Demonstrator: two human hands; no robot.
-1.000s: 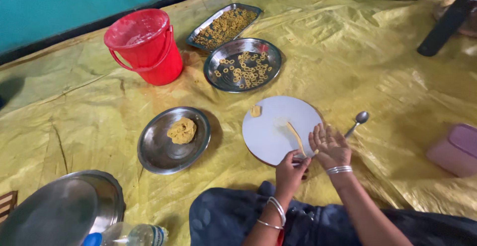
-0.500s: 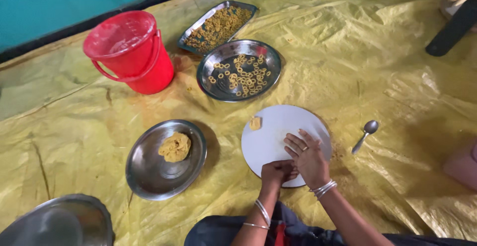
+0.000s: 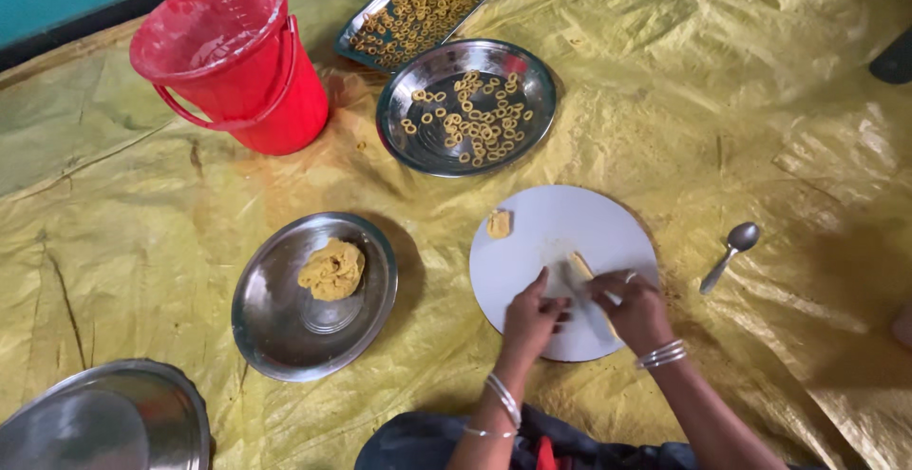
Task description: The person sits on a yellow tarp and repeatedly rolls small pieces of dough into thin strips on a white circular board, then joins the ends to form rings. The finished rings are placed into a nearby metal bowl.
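Both my hands rest on a round white board (image 3: 608, 233) lying on a yellow sheet. My left hand (image 3: 532, 318) and my right hand (image 3: 635, 310) pinch the two ends of a thin strip of yellow dough (image 3: 581, 267) on the board. A small piece of dough (image 3: 499, 224) lies near the board's far left edge. Left of the board a steel plate (image 3: 285, 337) carries a lump of yellow dough (image 3: 332, 270). Beyond the board a round steel plate (image 3: 418, 147) holds several small dough rings (image 3: 475, 114).
A rectangular steel tray (image 3: 366, 38) with several dough rings lies at the back. A red bucket (image 3: 237, 71) stands at the back left. A steel spoon (image 3: 730, 252) lies right of the board. A large steel lid or plate (image 3: 104, 423) is at the bottom left.
The view has shifted and come closer. My hands have moved from the board's near right edge toward its middle, and the dough strip now lies between both hands.
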